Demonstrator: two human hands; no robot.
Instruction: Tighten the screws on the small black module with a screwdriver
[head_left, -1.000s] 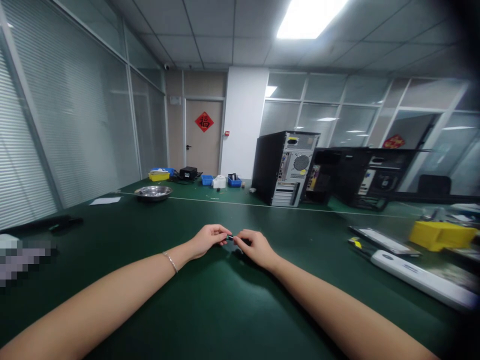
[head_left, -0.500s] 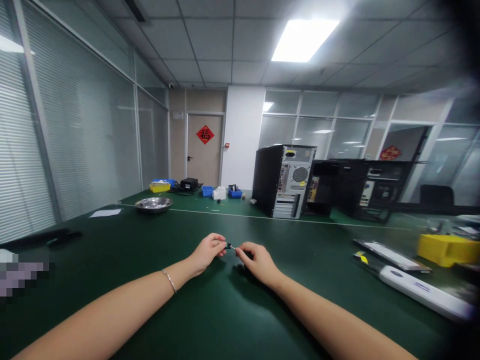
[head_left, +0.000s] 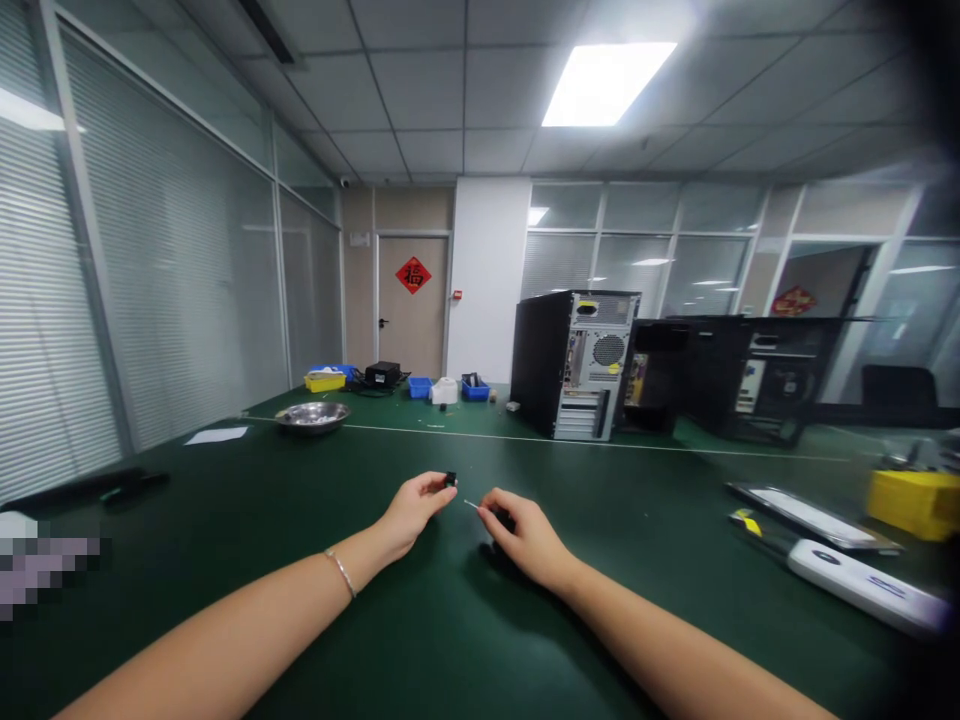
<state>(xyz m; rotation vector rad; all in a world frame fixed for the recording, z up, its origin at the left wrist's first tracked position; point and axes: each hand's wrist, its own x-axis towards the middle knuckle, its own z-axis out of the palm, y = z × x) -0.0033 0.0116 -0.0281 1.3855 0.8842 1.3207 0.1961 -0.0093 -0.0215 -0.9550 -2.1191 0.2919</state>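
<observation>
I see the small black piece (head_left: 451, 480) at the fingertips of my left hand (head_left: 415, 510), above the green surface (head_left: 405, 640); that grip pinches it between thumb and fingers. My right hand (head_left: 525, 535) faces it, its grip pinching a thin pale rod (head_left: 471, 504) whose free end points toward the piece, near it but apart. The piece is too small on my feed for me to make out its details. A bracelet (head_left: 342, 573) circles the left wrist. Farther out, I have a metal bowl (head_left: 311, 428) to the left with a white sheet (head_left: 217, 436) near it, and a computer tower (head_left: 538, 365) standing upright beyond the right hand. Off to the right I find a long white device (head_left: 862, 585) and a yellow box (head_left: 915, 505)
</observation>
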